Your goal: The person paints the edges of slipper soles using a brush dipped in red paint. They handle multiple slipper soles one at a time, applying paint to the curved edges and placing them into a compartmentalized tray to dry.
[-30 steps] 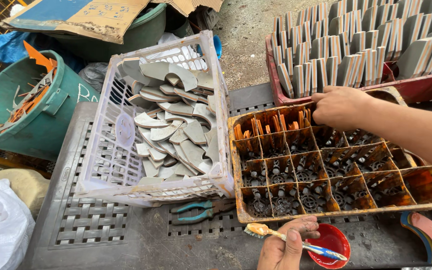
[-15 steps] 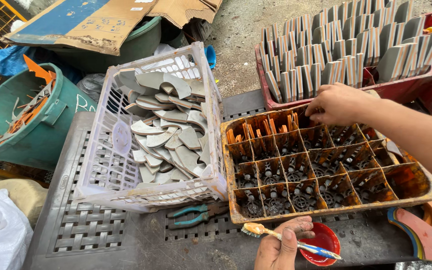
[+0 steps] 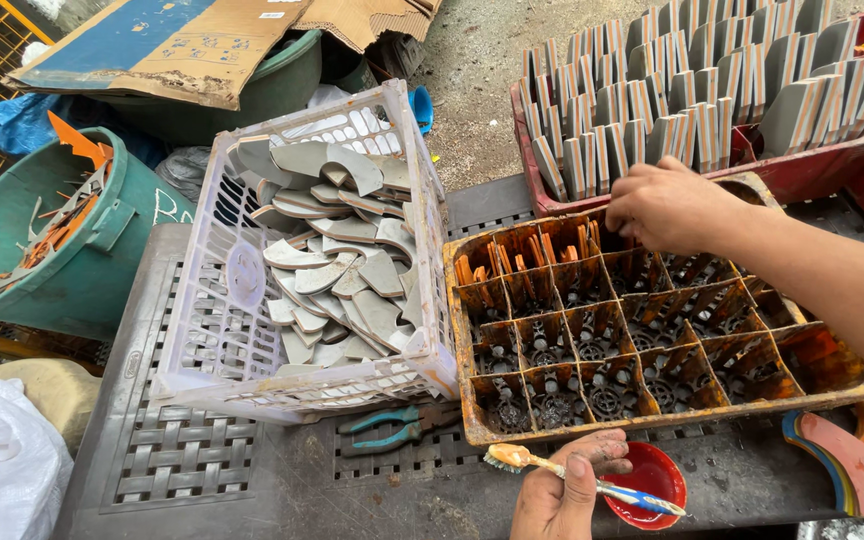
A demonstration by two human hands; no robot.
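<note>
My right hand (image 3: 667, 205) reaches in from the right over the far row of a rusty orange compartment tray (image 3: 652, 410). Its bunched fingertips sit at thin orange-edged pieces (image 3: 542, 250) standing in the back compartments, and the hand hides whether they pinch one. At the bottom edge, my left hand (image 3: 567, 495) grips a toothbrush (image 3: 552, 465) with orange-stained bristles. The brush handle lies across a small red bowl (image 3: 652, 480).
A white plastic basket (image 3: 232, 330) of grey curved pieces stands left of the tray. Blue-handled pliers (image 3: 392, 430) lie below it. A red crate (image 3: 802, 165) of upright grey pieces is behind the tray. Green tubs (image 3: 82, 270) stand at the left, with a white bag (image 3: 2, 460) at the bottom left.
My right hand stays at the tray's far row, shifting only slightly. My left hand keeps hold of the toothbrush over the red bowl.
</note>
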